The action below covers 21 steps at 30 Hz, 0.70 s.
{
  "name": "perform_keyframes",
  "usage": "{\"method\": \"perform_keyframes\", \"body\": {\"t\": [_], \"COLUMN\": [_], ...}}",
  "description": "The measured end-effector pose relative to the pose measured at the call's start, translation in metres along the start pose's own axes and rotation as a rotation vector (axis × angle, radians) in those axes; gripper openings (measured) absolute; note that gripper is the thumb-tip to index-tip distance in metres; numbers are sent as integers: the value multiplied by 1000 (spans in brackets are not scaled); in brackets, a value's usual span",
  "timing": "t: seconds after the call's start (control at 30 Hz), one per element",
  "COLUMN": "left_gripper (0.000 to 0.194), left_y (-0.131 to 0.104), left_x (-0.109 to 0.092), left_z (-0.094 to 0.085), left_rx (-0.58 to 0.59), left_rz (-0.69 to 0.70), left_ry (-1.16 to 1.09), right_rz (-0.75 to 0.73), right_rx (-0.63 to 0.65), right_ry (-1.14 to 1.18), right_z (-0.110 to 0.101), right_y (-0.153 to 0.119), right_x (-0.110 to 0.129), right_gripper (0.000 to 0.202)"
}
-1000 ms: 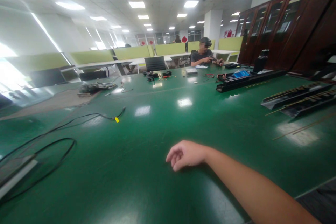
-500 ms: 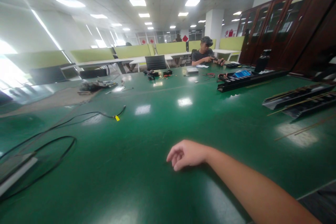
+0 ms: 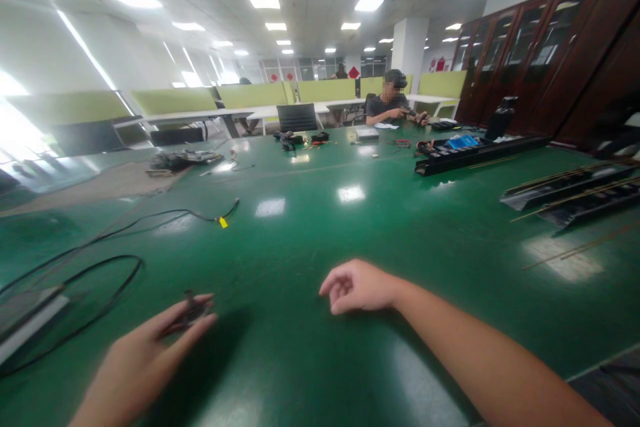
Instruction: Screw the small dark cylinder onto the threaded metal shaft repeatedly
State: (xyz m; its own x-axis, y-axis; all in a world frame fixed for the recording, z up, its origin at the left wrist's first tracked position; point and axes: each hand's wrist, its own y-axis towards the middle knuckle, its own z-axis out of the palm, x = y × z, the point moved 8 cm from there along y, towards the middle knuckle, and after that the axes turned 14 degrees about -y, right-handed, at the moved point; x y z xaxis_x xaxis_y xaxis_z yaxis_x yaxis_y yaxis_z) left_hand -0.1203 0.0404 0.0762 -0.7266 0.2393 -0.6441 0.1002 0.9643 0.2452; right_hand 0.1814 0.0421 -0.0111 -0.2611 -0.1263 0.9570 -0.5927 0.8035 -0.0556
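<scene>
Between the left hand (image 3: 145, 350) at lower left and the right hand (image 3: 359, 287) at lower centre, open green tabletop (image 3: 305, 233) leaves passage up mid-frame. A looped black cable (image 3: 134, 257) obstructs the left; dark channels (image 3: 533, 199) and thin rods (image 3: 543, 262) obstruct the right.

The left hand (image 3: 137, 352) holds a small dark object (image 3: 193, 313).

Sm. item (image 3: 194, 312) in L hand (image 3: 143, 350): dk grey/blk. Tbl (image 3: 280, 253): green w/ whitish glare patches. Cable (image 3: 187, 211): blk, w/ 1 bright yel. tag (image 3: 223, 221). Sheet (image 3: 107, 185), far L: brownish. Long channel (image 3: 473, 158): blk. Rods (image 3: 533, 212): brass-col. Packet (image 3: 463, 141): blue. Cabinets (image 3: 593, 47): dk reddish-brn. Partitions (image 3: 327, 91): lime. Diamond (image 3: 354, 72): red.
</scene>
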Motion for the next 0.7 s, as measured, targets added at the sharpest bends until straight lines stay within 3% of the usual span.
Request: {"method": "perform_keyframes", "body": {"t": [0.1, 0.17, 0.27, 0.37, 0.57, 0.7], "left_gripper": [49, 40, 30, 28, 48, 41], "left_y": [14, 17, 16, 16, 16, 13], "left_x": [-53, -91, -124, -119, -80, -82], "left_z": [61, 98, 134, 149, 146, 145], "left_rx": [226, 345, 444, 453, 412, 420], "left_rz": [192, 295, 383, 390, 263, 271], "left_ry": [-88, -99, -113, -118, -160, -170], "right_rz": [-9, -5, -11, -15, -50, -116], "right_rx": [-184, -309, -443, -455, -407, -364], "right_ry": [-115, -329, -675, -768, -770, -762], "right_z": [-20, -35, -51, -53, -36, -24], "right_y": [-2, -6, -13, -15, -15, -16], "right_x": [0, 2, 9, 12, 18, 27], "right_gripper": [43, 42, 48, 53, 49, 42]}}
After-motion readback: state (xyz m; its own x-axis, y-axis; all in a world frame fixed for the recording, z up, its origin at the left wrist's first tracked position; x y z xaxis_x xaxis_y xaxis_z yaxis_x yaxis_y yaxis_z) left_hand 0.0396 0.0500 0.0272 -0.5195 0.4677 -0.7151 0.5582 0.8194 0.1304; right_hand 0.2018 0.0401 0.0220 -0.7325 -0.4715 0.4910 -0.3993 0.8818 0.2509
